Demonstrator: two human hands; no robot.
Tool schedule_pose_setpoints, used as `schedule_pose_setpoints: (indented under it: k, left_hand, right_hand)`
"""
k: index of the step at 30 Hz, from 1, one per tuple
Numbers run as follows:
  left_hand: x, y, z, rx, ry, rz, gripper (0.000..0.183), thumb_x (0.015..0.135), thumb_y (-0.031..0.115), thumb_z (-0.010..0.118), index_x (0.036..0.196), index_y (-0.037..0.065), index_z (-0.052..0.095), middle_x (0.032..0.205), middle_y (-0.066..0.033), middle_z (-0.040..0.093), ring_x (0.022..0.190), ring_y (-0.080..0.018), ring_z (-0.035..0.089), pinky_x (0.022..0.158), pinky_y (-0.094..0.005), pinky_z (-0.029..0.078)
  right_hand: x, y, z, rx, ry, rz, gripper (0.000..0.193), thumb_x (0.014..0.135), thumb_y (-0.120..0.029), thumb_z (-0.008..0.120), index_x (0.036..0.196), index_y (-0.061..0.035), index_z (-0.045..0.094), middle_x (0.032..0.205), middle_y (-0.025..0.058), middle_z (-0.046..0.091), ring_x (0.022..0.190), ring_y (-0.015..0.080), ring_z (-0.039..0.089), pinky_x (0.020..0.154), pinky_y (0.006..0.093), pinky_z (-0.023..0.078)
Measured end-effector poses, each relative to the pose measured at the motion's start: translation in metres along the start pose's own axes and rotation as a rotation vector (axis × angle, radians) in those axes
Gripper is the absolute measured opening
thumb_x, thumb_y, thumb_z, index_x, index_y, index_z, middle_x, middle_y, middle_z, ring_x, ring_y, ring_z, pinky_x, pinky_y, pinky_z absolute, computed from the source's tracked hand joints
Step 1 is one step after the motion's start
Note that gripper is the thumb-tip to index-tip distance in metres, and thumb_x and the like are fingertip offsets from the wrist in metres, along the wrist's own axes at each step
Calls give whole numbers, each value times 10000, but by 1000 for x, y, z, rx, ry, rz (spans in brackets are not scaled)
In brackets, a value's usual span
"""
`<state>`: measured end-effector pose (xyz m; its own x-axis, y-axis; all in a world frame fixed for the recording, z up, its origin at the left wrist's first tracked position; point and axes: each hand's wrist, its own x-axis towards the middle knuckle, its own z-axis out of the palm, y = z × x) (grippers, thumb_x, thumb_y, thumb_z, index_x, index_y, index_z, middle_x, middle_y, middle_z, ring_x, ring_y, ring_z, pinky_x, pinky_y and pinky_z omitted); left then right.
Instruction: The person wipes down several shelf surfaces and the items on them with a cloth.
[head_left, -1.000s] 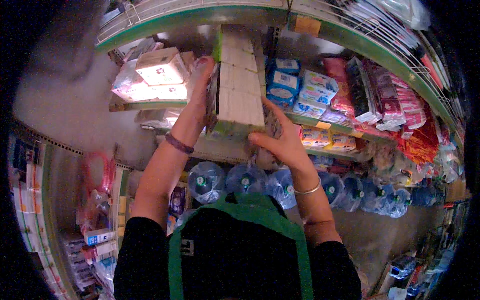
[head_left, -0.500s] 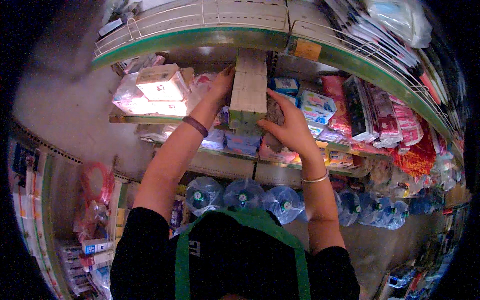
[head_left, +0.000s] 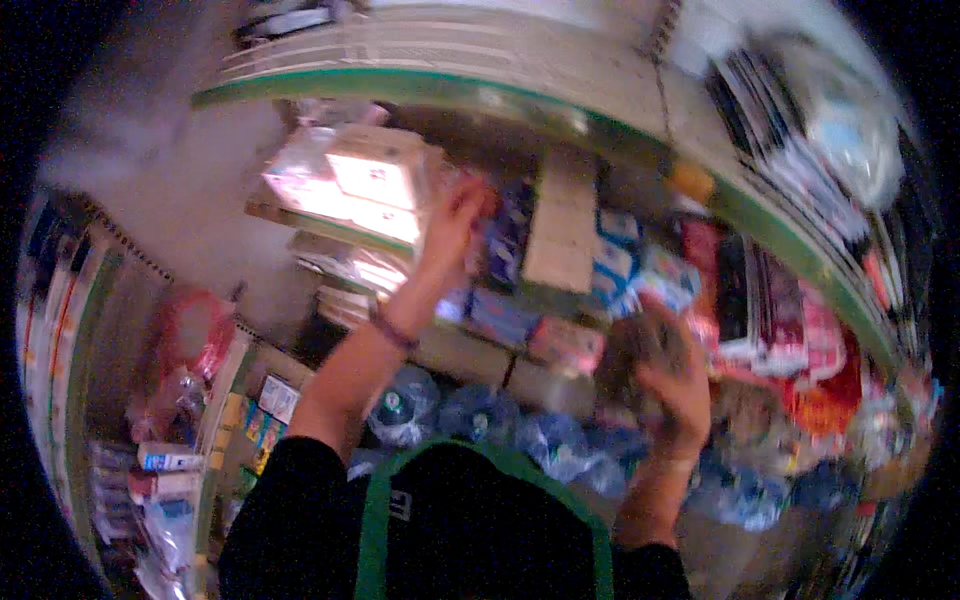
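The long pale pack (head_left: pixel 562 225) sat on the shelf (head_left: pixel 340 232), apparently placed, as the fingers of my right hand (head_left: pixel 682 375) gripped a grey-brown cloth (head_left: pixel 622 355), those of my left hand (head_left: pixel 453 228) blurred beyond telling, anything remaining unclear.

A long, box-shaped pack (head_left: pixel 562 230) with a pale cream upper face and a greenish near end lies lengthwise into the shelf (head_left: pixel 335 230), untouched. A blurred, grey-brown, cloth-like thing (head_left: pixel 628 355) is held in the right hand (head_left: pixel 682 380), below and right of it.
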<state>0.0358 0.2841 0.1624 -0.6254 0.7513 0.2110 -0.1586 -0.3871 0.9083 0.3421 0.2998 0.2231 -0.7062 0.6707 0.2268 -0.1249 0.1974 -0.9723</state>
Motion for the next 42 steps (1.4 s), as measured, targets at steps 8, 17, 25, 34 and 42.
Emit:
schedule_pose_setpoints:
  k: [8, 17, 25, 34, 42]
  left_hand:
    - [-140, 42, -34, -877, -389, -716, 536, 850, 476, 357, 1266, 138, 347, 1215, -91, 442, 1088, -238, 450, 903, -397, 361]
    - [-168, 52, -147, -1025, -133, -494, 482, 880, 435, 297, 1282, 169, 327, 1252, -133, 399, 1168, -313, 363, 977, -486, 266]
    - [-207, 30, -258, -2141, 8, -503, 508, 883, 425, 299, 1262, 87, 321, 1239, -179, 385, 1153, -351, 361, 971, -508, 259]
    - [-233, 47, -317, -790, 507, -312, 503, 879, 435, 288, 1242, 90, 333, 1202, -189, 411, 1114, -385, 383, 950, -522, 277]
    - [-222, 29, -350, -864, 620, -351, 499, 879, 435, 290, 1235, 89, 340, 1199, -194, 413, 1107, -390, 387, 944, -527, 282]
  right_hand:
    - [60, -47, 127, -784, -710, -431, 717, 668, -329, 677, 1242, -51, 350, 1132, 158, 471, 978, 322, 520, 827, 364, 430]
    - [202, -114, 239, -950, -599, -819, 461, 743, -235, 619, 1137, -44, 476, 1069, 154, 533, 925, 263, 557, 738, 333, 476]
    - [457, -150, 357, -1192, -201, -921, 714, 683, -227, 662, 1278, -73, 298, 1272, 197, 346, 1167, 301, 365, 961, 377, 319]
    - [605, -107, 417, -1399, -111, -638, 1062, 534, -196, 766, 1346, -96, 89, 1375, 218, 96, 1261, 341, 175, 1024, 362, 218]
    - [636, -89, 406, -1705, -249, -319, 782, 601, -304, 725, 1228, -14, 358, 1094, 220, 516, 1027, 327, 498, 887, 368, 392]
